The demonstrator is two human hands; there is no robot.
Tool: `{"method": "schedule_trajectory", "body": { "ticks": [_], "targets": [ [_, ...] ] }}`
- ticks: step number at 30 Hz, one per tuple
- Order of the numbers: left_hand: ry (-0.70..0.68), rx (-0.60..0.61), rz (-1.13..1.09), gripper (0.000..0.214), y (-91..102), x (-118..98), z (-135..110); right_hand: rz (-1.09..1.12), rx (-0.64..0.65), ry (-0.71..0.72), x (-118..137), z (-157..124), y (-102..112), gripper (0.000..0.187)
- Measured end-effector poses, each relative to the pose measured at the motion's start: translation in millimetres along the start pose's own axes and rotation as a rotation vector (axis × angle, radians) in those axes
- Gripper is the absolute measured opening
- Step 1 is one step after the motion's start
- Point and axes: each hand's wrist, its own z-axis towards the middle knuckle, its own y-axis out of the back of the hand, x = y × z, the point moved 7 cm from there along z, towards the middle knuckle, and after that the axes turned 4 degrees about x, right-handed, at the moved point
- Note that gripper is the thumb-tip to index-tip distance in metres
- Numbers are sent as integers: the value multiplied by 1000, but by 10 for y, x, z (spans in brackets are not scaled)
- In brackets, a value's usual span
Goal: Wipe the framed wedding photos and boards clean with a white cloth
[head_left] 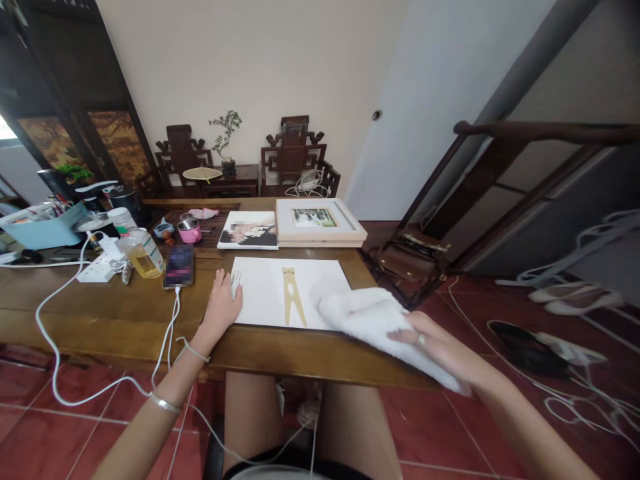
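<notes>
A white rectangular board (260, 290) lies flat on the wooden table, with a tan A-shaped stand leg (291, 293) on its middle. My left hand (224, 299) rests at the board's left edge, its fingers stretched out and its thumb over the surface. In my right hand (425, 337) is a fluffy white towel (365, 313), slightly blurred. The towel's front part touches the right side of the board, and its rear part hangs over the table's front edge.
Behind the board lie a photo panel (247, 231) and a framed picture (325, 223). To the left are a charging phone (179, 267), a bottle of yellow liquid (143, 253), a power strip (103, 267) and a pink cup (189, 231). A wooden chair (415, 253) stands at right.
</notes>
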Motion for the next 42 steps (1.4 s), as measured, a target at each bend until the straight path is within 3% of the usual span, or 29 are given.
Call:
{"method": "schedule_trajectory", "body": {
  "ticks": [2,6,9,12,15,18,22,25,27,31,33,38,42],
  "targets": [
    [54,42,8,47,2,7,15,118,-69,-49,-46,146,11,27],
    [226,151,-122,48,18,73,85,319,-72,-44,6,410,-128,24],
    [369,182,-297,43,33,115,106,308,-45,1,53,470,-189,22],
    [455,136,-438,32,86,80,85,277,-26,41,74,462,-192,21],
    [491,106,-633,32,151,-26,52,265,-15,59,83,457,-186,19],
    [479,175,-860,40,203,-161,39,253,-20,67,78,453,-176,20],
    [442,208,-983,58,364,-273,-17,148,-73,134,145,439,-122,24],
    [489,156,-1040,81,529,-371,-171,54,-127,212,372,404,-133,26],
    [496,127,-1088,80,661,-522,-305,7,-145,293,658,333,-214,24],
    [462,109,-1191,79,933,-926,-581,-131,-80,754,1519,-92,-537,14],
    [436,81,-1202,81,1057,-1087,-699,-192,-48,926,1811,-365,-668,7],
    [386,64,-1216,95,1188,-1329,-934,-298,-100,1009,1954,-712,-693,11],
    [326,93,-1205,94,1261,-1435,-1076,-116,-177,1004,1876,-732,-481,23]
  ]
}}
